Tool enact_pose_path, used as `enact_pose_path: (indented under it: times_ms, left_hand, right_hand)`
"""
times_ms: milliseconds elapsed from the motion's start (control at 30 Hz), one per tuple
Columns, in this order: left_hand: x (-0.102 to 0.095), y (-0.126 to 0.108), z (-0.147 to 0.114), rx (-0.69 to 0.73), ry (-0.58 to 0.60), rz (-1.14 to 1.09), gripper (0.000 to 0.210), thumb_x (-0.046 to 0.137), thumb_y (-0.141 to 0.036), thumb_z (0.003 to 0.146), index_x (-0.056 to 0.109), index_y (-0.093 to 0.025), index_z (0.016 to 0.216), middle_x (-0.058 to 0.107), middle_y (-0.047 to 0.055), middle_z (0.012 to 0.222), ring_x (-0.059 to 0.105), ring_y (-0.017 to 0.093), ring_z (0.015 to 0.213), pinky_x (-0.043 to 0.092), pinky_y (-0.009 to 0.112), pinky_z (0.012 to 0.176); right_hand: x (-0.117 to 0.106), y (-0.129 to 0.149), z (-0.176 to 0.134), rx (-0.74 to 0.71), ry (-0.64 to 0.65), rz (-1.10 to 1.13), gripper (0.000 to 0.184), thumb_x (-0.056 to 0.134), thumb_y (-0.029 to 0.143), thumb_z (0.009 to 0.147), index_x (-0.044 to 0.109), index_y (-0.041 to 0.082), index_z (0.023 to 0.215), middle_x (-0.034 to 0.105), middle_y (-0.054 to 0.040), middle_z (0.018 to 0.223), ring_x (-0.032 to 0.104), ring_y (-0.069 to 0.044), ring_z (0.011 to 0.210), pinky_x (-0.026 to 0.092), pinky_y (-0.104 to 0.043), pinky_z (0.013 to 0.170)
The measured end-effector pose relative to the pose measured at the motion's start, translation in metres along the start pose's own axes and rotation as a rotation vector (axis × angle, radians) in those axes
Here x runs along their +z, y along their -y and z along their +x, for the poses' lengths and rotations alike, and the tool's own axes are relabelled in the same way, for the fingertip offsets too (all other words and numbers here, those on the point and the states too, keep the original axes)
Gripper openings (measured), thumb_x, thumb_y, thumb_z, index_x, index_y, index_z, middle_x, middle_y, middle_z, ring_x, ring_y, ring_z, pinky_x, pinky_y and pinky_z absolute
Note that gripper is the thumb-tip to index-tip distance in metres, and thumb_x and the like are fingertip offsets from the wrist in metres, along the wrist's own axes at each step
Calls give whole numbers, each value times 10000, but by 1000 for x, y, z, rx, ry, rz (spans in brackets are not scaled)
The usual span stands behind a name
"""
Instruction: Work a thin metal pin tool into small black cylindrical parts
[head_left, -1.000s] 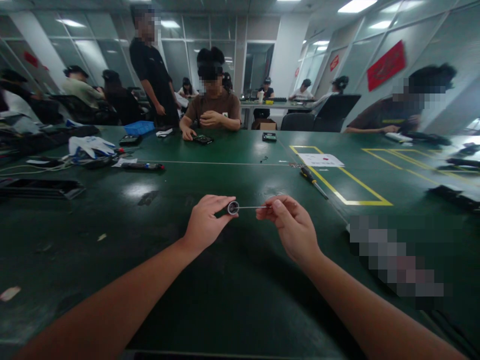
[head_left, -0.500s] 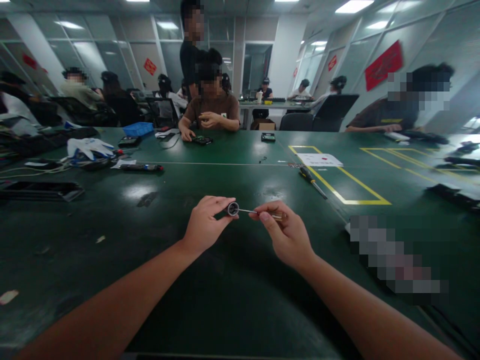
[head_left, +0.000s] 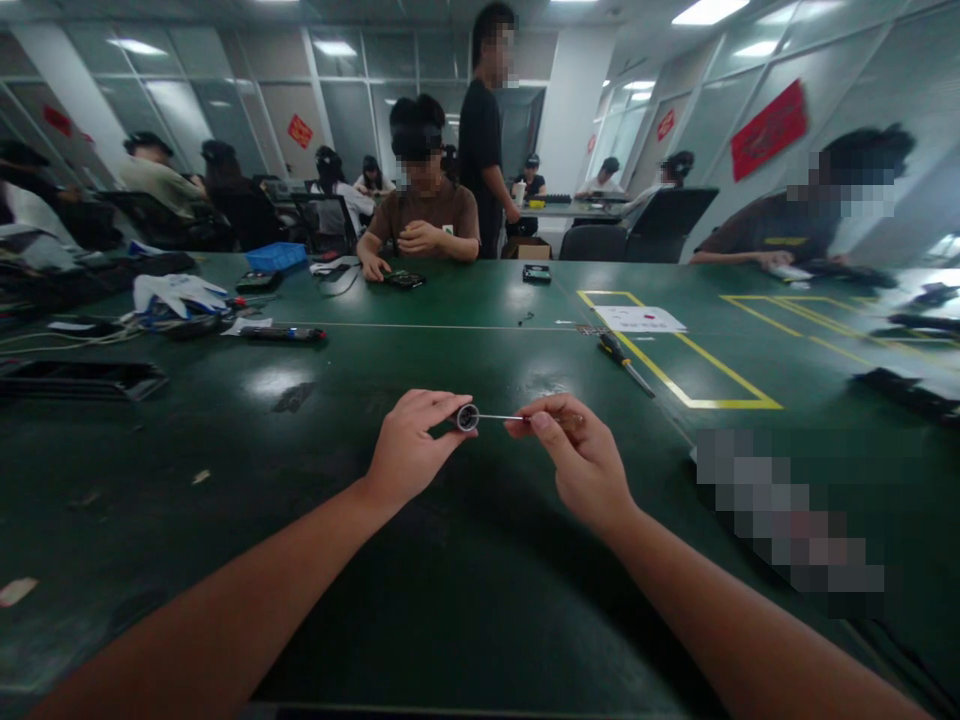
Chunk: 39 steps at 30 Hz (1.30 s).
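Head view, clock directions taken from the round part (head_left: 467, 417), 12 o'clock being away from the wearer: the round part is raised above the green table (head_left: 450, 620), open end facing the wearer; the left hand (head_left: 411, 438), at 9 o'clock, has its grip clamped on this part between thumb and fingers; the right hand (head_left: 586, 455), at 3 o'clock, has its grip closed on a slim tool (head_left: 500, 417), whose metal shaft reaches the part's rim; tip contact cannot be determined; a screwdriver (head_left: 616, 350) lies at 2 o'clock, white gloves (head_left: 180, 298) at 10 o'clock.
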<state>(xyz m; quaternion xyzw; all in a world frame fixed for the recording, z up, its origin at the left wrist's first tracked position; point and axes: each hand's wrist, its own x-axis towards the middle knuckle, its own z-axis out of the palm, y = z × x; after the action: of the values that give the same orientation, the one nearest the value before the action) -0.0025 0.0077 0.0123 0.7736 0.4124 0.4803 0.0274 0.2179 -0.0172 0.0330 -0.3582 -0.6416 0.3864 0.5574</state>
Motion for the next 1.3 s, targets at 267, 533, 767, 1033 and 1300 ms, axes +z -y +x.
enact_pose_path:
  times_ms: [267, 533, 767, 1033, 1300]
  left_hand:
    - [-1, 0, 1, 4, -11, 7, 360, 842, -204, 788, 758, -239, 1136, 782, 44, 1084, 694, 226, 1001, 555, 392, 904]
    - [-1, 0, 0, 3, -19, 3, 349, 839, -228, 795, 761, -254, 1134, 782, 42, 1082, 696, 233, 1002, 566, 405, 900]
    - [0, -1, 0, 0, -1, 14, 359, 838, -228, 796, 755, -242, 1145, 779, 46, 1078, 689, 230, 1003, 560, 397, 899]
    - [-1, 3, -1, -14, -25, 3, 334, 835, -232, 800, 760, -252, 1126, 782, 44, 1091, 700, 234, 1003, 559, 415, 909]
    - [-1, -1, 0, -8, -11, 2, 342, 837, -237, 799, 758, -248, 1132, 780, 46, 1089, 696, 235, 1004, 559, 407, 900]
  right_hand:
    - [-1, -1, 1, 7, 62, 19, 201, 653, 418, 971, 688, 224, 1009, 769, -50, 920, 752, -209, 909, 602, -376, 856]
    - [-2, -5, 7, 38, -12, 130, 229, 681, 452, 945, 696, 224, 950, 752, -27, 853, 742, -194, 828, 602, -378, 843]
    - [0, 2, -1, -1, 47, 0, 219, 669, 440, 958, 689, 228, 1008, 772, -55, 922, 752, -212, 915, 599, -386, 868]
    - [-2, -6, 7, 56, -17, 209, 221, 663, 448, 954, 692, 230, 937, 746, -20, 835, 733, -192, 803, 605, -380, 813]
    - [-1, 4, 0, 1, 28, 5, 216, 667, 444, 955, 681, 232, 993, 774, -51, 909, 755, -215, 896, 603, -390, 858]
